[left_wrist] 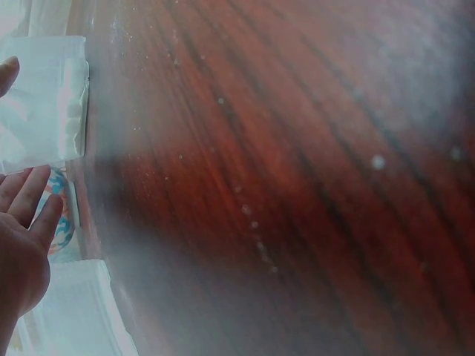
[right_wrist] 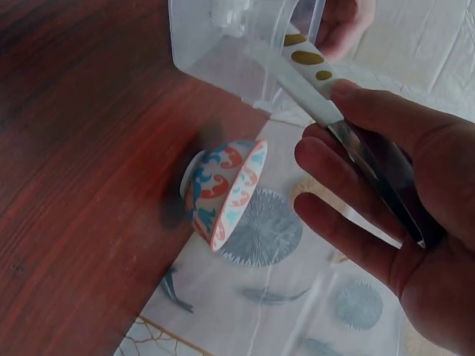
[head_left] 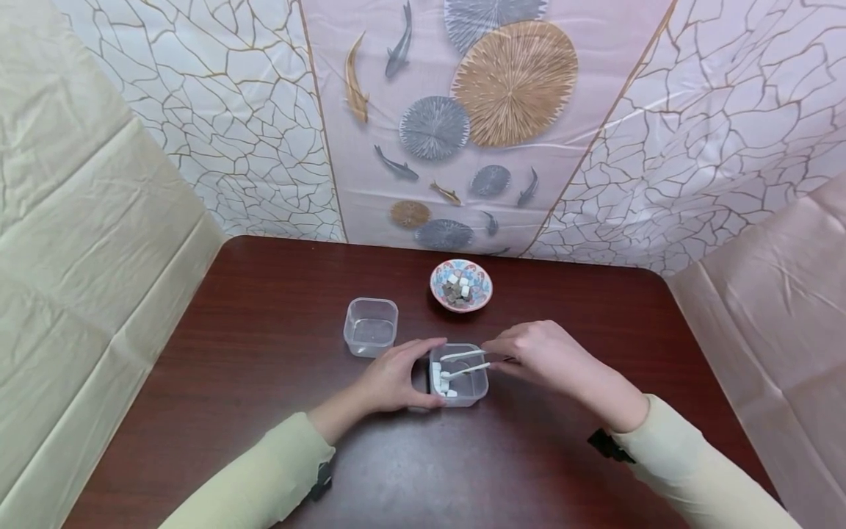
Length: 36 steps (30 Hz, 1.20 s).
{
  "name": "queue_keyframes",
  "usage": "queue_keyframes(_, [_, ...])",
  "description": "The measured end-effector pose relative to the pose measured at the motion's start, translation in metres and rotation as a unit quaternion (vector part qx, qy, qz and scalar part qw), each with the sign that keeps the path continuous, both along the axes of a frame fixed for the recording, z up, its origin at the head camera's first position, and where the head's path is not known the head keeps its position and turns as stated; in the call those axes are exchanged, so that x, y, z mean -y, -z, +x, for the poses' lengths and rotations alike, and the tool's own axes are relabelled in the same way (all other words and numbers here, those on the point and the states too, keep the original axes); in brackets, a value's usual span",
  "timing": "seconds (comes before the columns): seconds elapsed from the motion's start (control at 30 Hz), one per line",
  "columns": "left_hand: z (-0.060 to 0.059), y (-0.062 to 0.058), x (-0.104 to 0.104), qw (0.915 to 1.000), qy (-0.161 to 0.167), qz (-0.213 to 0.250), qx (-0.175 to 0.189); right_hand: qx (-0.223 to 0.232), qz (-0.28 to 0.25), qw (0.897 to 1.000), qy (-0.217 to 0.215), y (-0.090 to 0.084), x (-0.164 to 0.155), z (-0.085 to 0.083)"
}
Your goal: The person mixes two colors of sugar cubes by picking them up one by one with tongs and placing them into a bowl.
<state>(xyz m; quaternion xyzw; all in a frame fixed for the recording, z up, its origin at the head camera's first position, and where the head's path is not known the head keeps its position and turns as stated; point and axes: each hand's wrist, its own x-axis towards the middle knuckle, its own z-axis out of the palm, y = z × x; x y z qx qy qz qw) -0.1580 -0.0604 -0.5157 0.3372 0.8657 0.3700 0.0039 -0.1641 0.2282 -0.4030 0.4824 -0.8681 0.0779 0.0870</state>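
My left hand (head_left: 405, 376) grips the left side of a clear plastic container (head_left: 471, 389), thumb on its far edge and fingers on its near edge. Several white cubes (head_left: 439, 382) lie in it. My right hand (head_left: 529, 354) pinches a pair of white tongs (head_left: 463, 362), tips inside that container by the cubes. In the right wrist view the tongs (right_wrist: 338, 122) run across my right hand (right_wrist: 386, 208) into the container (right_wrist: 223, 55). The left wrist view shows my left hand (left_wrist: 21, 245) beside a container (left_wrist: 44, 104).
A patterned bowl (head_left: 460, 286) with white and brown cubes stands behind the container; it also shows as the bowl (right_wrist: 223, 194) in the right wrist view. An empty clear container (head_left: 371, 325) sits to the left. The dark wood table (head_left: 264, 316) is backed by patterned sheets.
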Motion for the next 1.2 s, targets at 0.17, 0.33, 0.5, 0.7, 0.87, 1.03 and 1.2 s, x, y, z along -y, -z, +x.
queue_keyframes(0.17, [0.000, 0.002, 0.001, 0.9998, 0.008, 0.018, -0.010, -0.003, -0.004, 1.000, -0.017, 0.002, 0.008, -0.001])
queue_keyframes(0.33, [0.000, 0.002, 0.001, 0.9996, 0.010, 0.023, -0.010, 0.003, 0.006, 1.000, -0.023, 0.004, 0.011, -0.003])
queue_keyframes(0.5, [0.000, 0.002, 0.001, 0.9999, 0.004, 0.013, -0.008, 0.002, 0.016, 1.000, -0.016, 0.005, 0.012, -0.005])
queue_keyframes(0.7, [0.002, -0.005, 0.000, 0.9997, -0.002, -0.005, 0.022, -0.021, 0.017, 1.000, -0.016, 0.006, 0.014, -0.005])
queue_keyframes(0.87, [0.003, -0.007, 0.000, 0.9994, -0.007, -0.013, 0.032, -0.045, 0.013, 0.999, -0.016, 0.005, 0.014, -0.002])
queue_keyframes(1.03, [0.002, -0.006, 0.000, 0.9991, -0.008, -0.013, 0.039, -0.043, 0.010, 0.999, -0.018, 0.005, 0.015, 0.000])
queue_keyframes(1.2, [-0.005, 0.012, 0.000, 0.9998, -0.004, 0.004, 0.020, -0.052, 0.010, 0.998, -0.020, 0.005, 0.016, 0.001])
